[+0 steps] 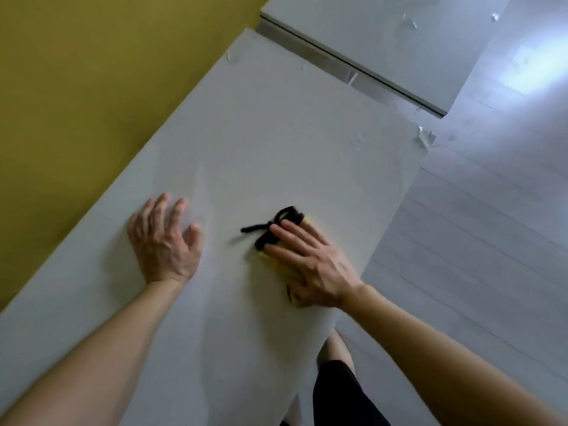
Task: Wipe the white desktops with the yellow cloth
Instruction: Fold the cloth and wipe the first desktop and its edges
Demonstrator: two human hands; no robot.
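The yellow cloth with a black trim and a black hanging loop lies flat on the long white desktop, directly under the person's right hand. That hand is not gripping anything. Its fingers are straight and laid across the cloth, and the palm presses it down onto the surface. Only a yellow edge shows past the fingertips and along the thumb side, and the loop trails out ahead toward the middle of the desk.

The left hand rests apart from the cloth, on the side nearer the mustard-yellow wall. Its fingers are spread and it holds nothing, so I take it for a brace. The right hand is plainly the working one.

What matters for the coming stroke is how the desk runs. Its long axis leads away from the person, alongside the wall, toward a second white desktop across a narrow dark gap. The cloth sits near the close end, toward the edge over the pale plank floor. Most of the bare surface therefore lies ahead of the fingertips and to their left.

The cloth looks soft, thin and folded small, hardly bigger than the hand on it. It should slide easily under flat pressure, though the loose loop could drag or bunch up.
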